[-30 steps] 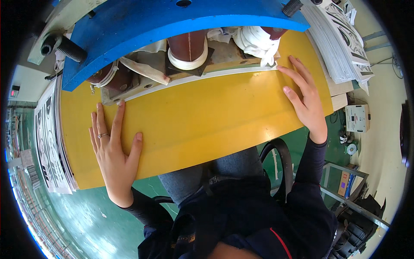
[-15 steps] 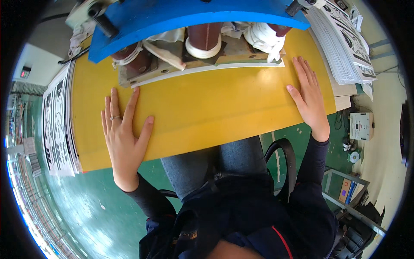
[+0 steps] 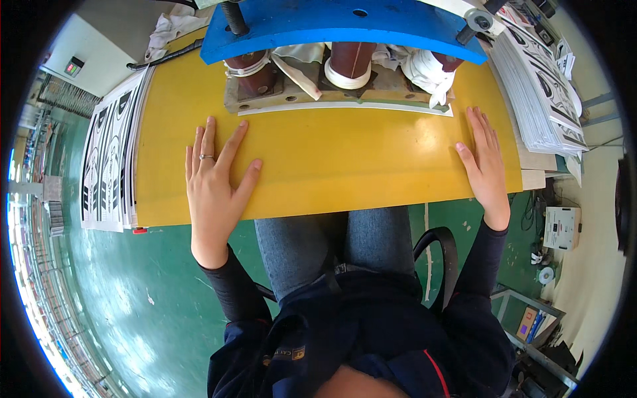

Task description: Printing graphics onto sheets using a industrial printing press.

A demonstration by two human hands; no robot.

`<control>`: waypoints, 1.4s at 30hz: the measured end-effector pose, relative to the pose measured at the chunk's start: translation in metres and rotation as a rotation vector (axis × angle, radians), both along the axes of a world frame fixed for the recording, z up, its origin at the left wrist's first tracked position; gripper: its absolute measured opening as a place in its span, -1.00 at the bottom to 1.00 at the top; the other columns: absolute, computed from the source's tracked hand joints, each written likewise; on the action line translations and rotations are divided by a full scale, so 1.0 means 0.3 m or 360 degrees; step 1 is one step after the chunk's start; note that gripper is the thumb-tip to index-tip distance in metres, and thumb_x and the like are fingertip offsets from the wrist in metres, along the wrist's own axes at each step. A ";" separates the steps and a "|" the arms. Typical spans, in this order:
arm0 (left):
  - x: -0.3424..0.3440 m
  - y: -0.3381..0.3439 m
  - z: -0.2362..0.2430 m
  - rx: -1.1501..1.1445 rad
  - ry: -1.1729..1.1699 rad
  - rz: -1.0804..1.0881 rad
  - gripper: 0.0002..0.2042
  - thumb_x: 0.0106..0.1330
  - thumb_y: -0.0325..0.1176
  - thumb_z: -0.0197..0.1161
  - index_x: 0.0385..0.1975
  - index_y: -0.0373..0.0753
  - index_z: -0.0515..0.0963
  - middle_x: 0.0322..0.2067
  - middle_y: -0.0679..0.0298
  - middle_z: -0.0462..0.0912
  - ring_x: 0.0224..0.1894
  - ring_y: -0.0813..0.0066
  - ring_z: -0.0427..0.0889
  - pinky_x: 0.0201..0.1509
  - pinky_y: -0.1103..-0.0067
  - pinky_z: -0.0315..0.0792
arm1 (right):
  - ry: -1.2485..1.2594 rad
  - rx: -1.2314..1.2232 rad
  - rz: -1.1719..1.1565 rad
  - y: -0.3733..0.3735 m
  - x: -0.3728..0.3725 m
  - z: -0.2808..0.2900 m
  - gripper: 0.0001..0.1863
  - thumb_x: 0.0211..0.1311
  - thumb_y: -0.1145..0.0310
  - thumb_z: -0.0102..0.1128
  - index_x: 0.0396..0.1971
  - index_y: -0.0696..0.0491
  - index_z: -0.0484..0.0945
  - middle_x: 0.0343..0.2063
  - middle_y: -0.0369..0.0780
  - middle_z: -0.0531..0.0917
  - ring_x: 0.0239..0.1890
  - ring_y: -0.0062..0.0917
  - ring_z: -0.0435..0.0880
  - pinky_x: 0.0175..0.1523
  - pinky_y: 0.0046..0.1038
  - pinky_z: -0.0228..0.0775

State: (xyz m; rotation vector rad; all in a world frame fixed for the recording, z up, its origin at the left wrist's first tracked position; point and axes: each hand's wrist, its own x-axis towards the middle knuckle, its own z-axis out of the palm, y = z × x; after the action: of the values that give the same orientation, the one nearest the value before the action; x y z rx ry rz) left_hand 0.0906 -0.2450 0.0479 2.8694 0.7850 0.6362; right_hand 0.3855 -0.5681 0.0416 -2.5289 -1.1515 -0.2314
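Note:
My left hand [image 3: 216,182] lies palm down on the left part of the yellow table [image 3: 345,166], fingers spread, a ring on one finger. On the right part of the same table rests my right hand [image 3: 486,169], also flat with its thumb apart. Neither holds anything. Beyond them stands a machine with a blue plate [image 3: 345,30] over dark red cylinders [image 3: 350,60] and a metal base block [image 3: 292,98]. White cloth [image 3: 428,71] is wrapped round the right cylinder. A white sheet edge [image 3: 358,106] shows under the block, its remainder hidden.
Printed sheets [image 3: 109,156] are stacked at the table's left edge. A taller stack of printed sheets [image 3: 537,93] stands at the right. A grey control box [image 3: 96,53] is at the far left. A black chair armrest [image 3: 451,255] curves beside my right leg.
The view has turned, so the table and machine appear shifted and more level. Both hands stay flat on the table, with no grip taken.

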 end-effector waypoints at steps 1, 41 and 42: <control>0.002 0.004 -0.002 -0.0020 -0.0020 -0.0006 -0.50 0.35 -0.13 0.27 0.31 0.08 0.53 0.41 -0.14 0.32 0.46 -0.14 0.26 0.54 0.11 0.08 | 0.0018 0.0018 -0.0006 0.000 0.003 -0.001 -0.31 0.46 -0.02 0.04 0.46 0.03 0.26 0.46 0.02 0.27 0.53 -0.09 0.17 0.58 -0.05 -0.11; -0.021 -0.001 0.016 -0.0243 -0.0259 -0.0009 -0.60 0.40 -0.12 0.16 0.20 -0.01 0.59 0.40 -0.11 0.33 0.47 -0.16 0.24 0.56 0.08 0.05 | 0.0158 0.0191 0.0046 -0.021 0.027 -0.002 -0.49 0.49 0.22 0.03 0.36 0.06 0.39 0.42 -0.01 0.35 0.50 -0.09 0.21 0.55 -0.13 -0.01; -0.021 0.001 0.015 -0.0239 -0.0256 -0.0007 -0.60 0.41 -0.11 0.16 0.20 -0.01 0.60 0.40 -0.11 0.33 0.47 -0.17 0.24 0.56 0.08 0.05 | 0.0144 0.0195 0.0055 -0.020 0.030 -0.007 -0.49 0.49 0.22 0.04 0.36 0.06 0.39 0.42 -0.01 0.35 0.50 -0.09 0.22 0.54 -0.14 -0.01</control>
State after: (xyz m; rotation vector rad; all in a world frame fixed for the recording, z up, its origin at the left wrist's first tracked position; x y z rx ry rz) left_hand 0.0843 -0.2446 0.0525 2.6462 0.7674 0.7618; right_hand 0.3946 -0.5741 0.0396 -2.3856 -1.1107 -0.1715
